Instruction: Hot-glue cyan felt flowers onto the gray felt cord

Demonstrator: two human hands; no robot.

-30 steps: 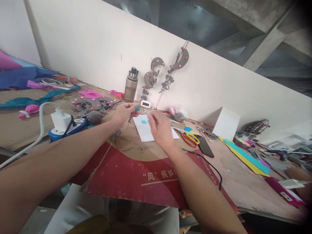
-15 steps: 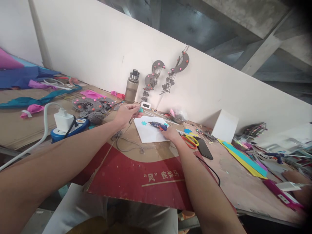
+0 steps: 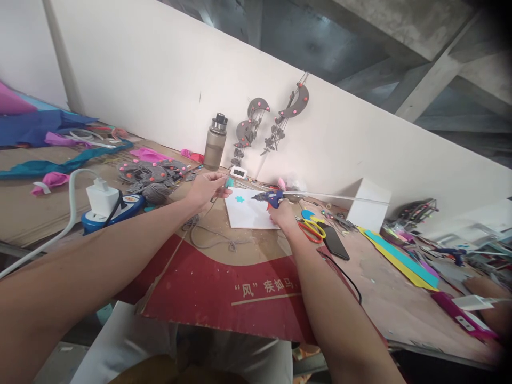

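Note:
My right hand point(image 3: 283, 214) is wrapped round the grip of a blue hot glue gun point(image 3: 274, 198), a finger by its red trigger. A long pale glue stick point(image 3: 340, 197) runs out of the gun's back, and the nozzle points left. Between the fingertips of my left hand point(image 3: 208, 188) is a small teal cutout point(image 3: 229, 182), its exact shape partly hidden by the fingers. Below the nozzle, a white board point(image 3: 248, 217) lies on the cardboard, bearing a teal flower-shaped cutout point(image 3: 240, 199). Nozzle and held cutout are apart.
Scissors point(image 3: 312, 230) and a black phone point(image 3: 335, 242) lie right of my right hand. A bottle point(image 3: 215, 143) stands by the wall. Left are grey felt crescents point(image 3: 154, 173) and a blue power strip point(image 3: 114, 210). Another person's hand point(image 3: 486, 288) is at far right.
My right hand has raised and turned the glue gun, so its glue stick now shows. The white board has shifted slightly right and away. My left hand still pinches the teal cutout.

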